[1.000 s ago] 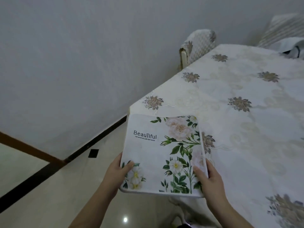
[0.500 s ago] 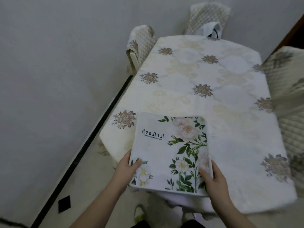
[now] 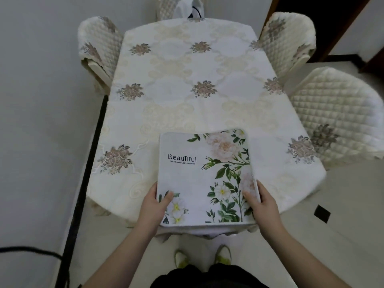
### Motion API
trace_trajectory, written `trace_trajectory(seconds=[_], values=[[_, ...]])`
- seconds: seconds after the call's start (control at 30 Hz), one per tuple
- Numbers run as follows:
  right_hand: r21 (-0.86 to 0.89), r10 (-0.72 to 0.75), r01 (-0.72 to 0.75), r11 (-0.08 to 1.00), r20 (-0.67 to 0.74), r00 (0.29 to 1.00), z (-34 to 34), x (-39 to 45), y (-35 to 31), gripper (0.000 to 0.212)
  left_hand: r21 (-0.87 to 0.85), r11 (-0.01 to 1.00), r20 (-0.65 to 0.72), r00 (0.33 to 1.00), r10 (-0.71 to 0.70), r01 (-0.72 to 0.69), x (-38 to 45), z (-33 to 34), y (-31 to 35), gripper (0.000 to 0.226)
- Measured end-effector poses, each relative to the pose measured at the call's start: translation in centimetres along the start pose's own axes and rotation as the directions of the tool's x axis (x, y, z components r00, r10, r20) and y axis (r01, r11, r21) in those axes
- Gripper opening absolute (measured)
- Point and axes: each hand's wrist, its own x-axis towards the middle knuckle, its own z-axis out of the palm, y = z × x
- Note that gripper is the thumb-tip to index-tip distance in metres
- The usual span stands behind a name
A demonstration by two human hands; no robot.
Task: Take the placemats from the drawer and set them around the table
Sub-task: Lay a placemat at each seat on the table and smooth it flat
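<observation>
A stack of white placemats (image 3: 204,175), printed with green leaves, pale flowers and the word "Beautiful", is held over the near end of the table (image 3: 187,104). My left hand (image 3: 154,206) grips the stack's lower left edge, thumb on top. My right hand (image 3: 262,204) grips the lower right edge, thumb on top and fingers underneath. The stack's thickness shows along its right side. The table wears a cream cloth with brown flower motifs.
Quilted cream chairs stand around the table: one at the left (image 3: 97,53), two at the right (image 3: 286,42) (image 3: 336,113), one at the far end (image 3: 178,5) with a white item on it. A white wall runs close along the left. My feet (image 3: 202,257) stand at the table's near edge.
I have moved round from the table's left corner to its near end. The placemat stack, held in both hands throughout, now sits centred over that end.
</observation>
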Motion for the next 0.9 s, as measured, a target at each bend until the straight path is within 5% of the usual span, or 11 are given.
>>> trace_trajectory(seconds=[0.27, 0.57, 0.73, 0.9], values=[[0.079, 0.092, -0.094, 0.992, 0.029, 0.995, -0.7, 0.6, 2.9, 0.034, 0.094, 0.995, -0.011, 1.0, -0.017, 0.018, -0.7, 0.7, -0.3, 0.03], [-0.386, 0.125, -0.079, 0.919, 0.095, 0.988, -1.1, 2.7, 3.5, 0.053, 0.149, 0.985, 0.03, 0.995, -0.096, 0.09, -1.0, 1.5, -1.4, 0.059], [-0.511, 0.082, -0.019, 0.859, 0.101, 0.991, -0.7, 3.0, 3.9, 0.065, 0.303, 0.951, 0.027, 0.997, -0.073, 0.062, -0.5, 1.6, -1.3, 0.055], [-0.716, 0.111, 0.039, 0.697, 0.162, 0.98, -1.5, 3.8, 4.5, 0.07, 0.361, 0.927, -0.008, 0.994, -0.106, 0.102, -0.4, 1.9, -1.6, 0.057]])
